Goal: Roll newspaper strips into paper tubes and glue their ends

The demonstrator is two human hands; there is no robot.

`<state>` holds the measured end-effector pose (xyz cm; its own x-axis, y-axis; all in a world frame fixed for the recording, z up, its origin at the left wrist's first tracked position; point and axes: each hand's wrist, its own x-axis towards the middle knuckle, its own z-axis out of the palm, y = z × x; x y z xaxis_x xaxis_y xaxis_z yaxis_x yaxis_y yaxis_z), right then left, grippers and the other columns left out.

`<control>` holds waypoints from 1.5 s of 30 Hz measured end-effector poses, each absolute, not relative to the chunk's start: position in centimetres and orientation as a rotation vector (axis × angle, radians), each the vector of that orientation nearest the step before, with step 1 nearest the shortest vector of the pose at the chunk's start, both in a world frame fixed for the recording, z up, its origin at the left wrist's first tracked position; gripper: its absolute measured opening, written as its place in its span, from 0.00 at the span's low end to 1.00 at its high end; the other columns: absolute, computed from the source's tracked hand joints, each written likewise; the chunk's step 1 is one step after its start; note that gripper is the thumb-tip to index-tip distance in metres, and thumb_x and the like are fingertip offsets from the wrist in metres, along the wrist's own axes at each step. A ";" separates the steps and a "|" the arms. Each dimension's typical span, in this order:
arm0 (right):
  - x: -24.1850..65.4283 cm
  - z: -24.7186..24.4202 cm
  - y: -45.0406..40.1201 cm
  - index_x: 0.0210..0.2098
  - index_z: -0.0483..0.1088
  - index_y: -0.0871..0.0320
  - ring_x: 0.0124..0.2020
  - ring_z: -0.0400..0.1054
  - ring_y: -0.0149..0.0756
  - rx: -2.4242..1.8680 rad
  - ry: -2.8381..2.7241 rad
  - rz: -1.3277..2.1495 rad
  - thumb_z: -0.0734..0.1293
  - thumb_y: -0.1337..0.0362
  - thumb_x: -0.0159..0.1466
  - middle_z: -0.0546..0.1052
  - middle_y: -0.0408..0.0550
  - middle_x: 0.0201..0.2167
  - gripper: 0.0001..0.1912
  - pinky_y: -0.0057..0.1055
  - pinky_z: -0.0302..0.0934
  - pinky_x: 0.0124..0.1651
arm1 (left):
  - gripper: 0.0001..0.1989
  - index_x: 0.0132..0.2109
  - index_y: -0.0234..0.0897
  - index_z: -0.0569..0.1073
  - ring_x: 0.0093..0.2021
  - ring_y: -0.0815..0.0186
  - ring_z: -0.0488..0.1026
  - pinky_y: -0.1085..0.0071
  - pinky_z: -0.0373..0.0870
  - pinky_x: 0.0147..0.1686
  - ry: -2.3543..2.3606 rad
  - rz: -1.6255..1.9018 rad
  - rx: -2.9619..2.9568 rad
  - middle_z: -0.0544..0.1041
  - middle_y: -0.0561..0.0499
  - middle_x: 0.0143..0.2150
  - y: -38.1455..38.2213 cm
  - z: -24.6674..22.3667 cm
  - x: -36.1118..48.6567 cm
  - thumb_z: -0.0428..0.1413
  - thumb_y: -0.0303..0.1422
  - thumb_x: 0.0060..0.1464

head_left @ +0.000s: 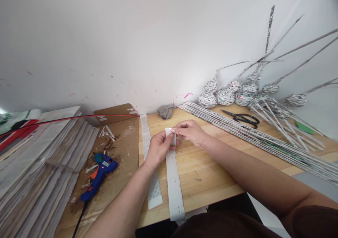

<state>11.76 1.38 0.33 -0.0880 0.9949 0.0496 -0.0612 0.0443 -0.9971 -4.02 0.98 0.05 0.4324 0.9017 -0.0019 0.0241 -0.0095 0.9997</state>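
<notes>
A long pale paper strip (173, 181) runs toward me over the wooden table's front edge. My left hand (160, 147) grips it near its far end, thumb on top and fingers beneath. At that end my right hand (188, 130) pinches the strip's edge between thumb and fingertips. Left of it lies a second strip, a printed newspaper strip (153, 185), partly covered by my left hand and forearm.
On the brown board at left rests a blue glue gun (99, 176), beside stacked newspaper (47, 171). Rolled paper sticks (237, 135) cross the right side, near black scissors (244, 119). Several woven paper gourds (224, 96) stand along the wall; a grey rag (166, 111) lies there.
</notes>
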 end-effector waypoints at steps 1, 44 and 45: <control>11.7 0.3 1.3 0.21 0.71 0.62 0.17 0.53 0.23 -1.090 -1.248 1.244 0.74 0.53 0.48 0.65 0.39 0.15 0.17 0.25 0.44 0.19 | 0.19 0.42 0.34 0.76 0.34 0.61 0.76 0.68 0.73 0.31 0.889 0.861 1.417 0.78 0.46 0.32 0.9 0.1 -4.0 0.54 0.45 0.53; 14.0 1.7 1.8 0.30 0.75 0.64 0.18 0.56 0.22 -1.062 -1.477 1.401 0.67 0.58 0.57 0.68 0.41 0.19 0.13 0.22 0.46 0.19 | 0.19 0.45 0.30 0.75 0.36 0.61 0.77 0.69 0.74 0.32 0.793 0.746 1.068 0.79 0.40 0.38 1.1 0.0 -3.9 0.57 0.41 0.52; 14.0 1.7 1.8 0.29 0.75 0.64 0.18 0.56 0.22 -1.056 -1.472 1.417 0.67 0.58 0.57 0.68 0.41 0.18 0.13 0.22 0.47 0.19 | 0.19 0.45 0.30 0.75 0.37 0.61 0.76 0.69 0.74 0.33 0.795 0.748 1.050 0.79 0.40 0.39 1.0 0.0 -3.9 0.57 0.41 0.52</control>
<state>13.99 1.82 1.67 -0.3149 0.9491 0.0062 0.0297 0.0163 -0.9994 -3.90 1.03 -0.03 0.5098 0.8366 -0.2005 -0.1497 0.3157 0.9370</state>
